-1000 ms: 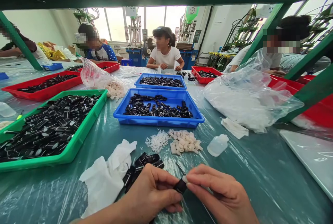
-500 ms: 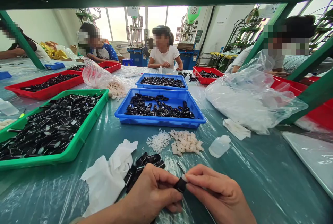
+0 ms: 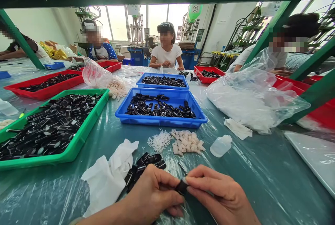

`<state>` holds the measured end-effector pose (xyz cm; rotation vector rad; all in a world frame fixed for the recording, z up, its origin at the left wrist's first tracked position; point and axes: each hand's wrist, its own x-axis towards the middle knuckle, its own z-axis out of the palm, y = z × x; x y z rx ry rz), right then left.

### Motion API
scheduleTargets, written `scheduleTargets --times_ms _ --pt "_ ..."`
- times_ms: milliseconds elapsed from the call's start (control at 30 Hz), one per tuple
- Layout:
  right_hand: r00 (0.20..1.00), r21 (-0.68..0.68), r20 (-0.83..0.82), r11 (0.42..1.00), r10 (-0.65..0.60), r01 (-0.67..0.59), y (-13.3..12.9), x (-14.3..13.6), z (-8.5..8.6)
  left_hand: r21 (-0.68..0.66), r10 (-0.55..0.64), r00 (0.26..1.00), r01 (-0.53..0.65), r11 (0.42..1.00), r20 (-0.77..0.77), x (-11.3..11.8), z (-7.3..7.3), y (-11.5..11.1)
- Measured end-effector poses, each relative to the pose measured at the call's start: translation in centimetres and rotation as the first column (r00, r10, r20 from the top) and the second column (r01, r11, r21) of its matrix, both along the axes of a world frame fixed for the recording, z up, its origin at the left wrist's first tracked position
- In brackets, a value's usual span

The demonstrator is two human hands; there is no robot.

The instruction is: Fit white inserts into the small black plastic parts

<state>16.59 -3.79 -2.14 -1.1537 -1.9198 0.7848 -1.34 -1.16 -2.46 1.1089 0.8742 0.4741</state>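
Pinched between the thumb and fingers of my left hand (image 3: 154,195) is a small black plastic part (image 3: 182,186). Thumb and forefinger of my right hand (image 3: 218,192) press a small whitish piece at the part's upper end. A thin metal rod (image 3: 182,168) runs beneath my right hand and shows on both sides of it, apparently held in the palm. Several similar black parts (image 3: 149,160) lie just beyond my left hand, beside a crumpled white cloth (image 3: 110,174). Ahead are piles of tiny white bits (image 3: 160,140) and beige rubbery pieces (image 3: 187,142).
A blue tray (image 3: 161,122) and a green tray (image 3: 90,124) hold many black parts. A squeeze bottle (image 3: 221,146) lies at right, near a large clear plastic bag (image 3: 256,103). Green frame bars cross above and at right. Co-workers sit around the table.
My hands stay nearly still on the black part, with only a slight shift of the fingers. Across the table, two co-workers have turned their heads, and one at left has an arm reaching out.
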Motion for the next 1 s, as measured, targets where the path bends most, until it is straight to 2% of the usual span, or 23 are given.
scheduleTargets --times_ms 433,667,767,867,1000 --pt "0.997 0.003 0.056 0.999 0.053 -0.053 0.01 0.11 0.0 0.009 -0.009 0.999 0.009 1.0 -0.051 -0.02 0.37 -0.06" --pt "0.997 -0.012 0.042 0.997 0.07 -0.07 -0.07 -0.05 0.53 0.034 -0.016 1.0 0.016 0.999 -0.011 -0.15 0.32 -0.04" --pt "0.998 -0.022 -0.019 0.998 0.057 -0.057 -0.31 -0.12 0.6 0.041 0.013 0.999 -0.015 0.999 0.046 -0.14 0.11 0.06" --pt "0.988 -0.017 -0.148 0.998 0.049 -0.052 -0.35 0.0 0.45 0.057 0.042 0.994 -0.048 0.997 0.103 -0.08 -0.14 0.17" --pt "0.98 0.031 -0.192 0.997 -0.06 0.067 0.03 0.19 0.22 0.026 0.08 0.986 -0.085 0.996 0.144 -0.05 -0.25 0.13"
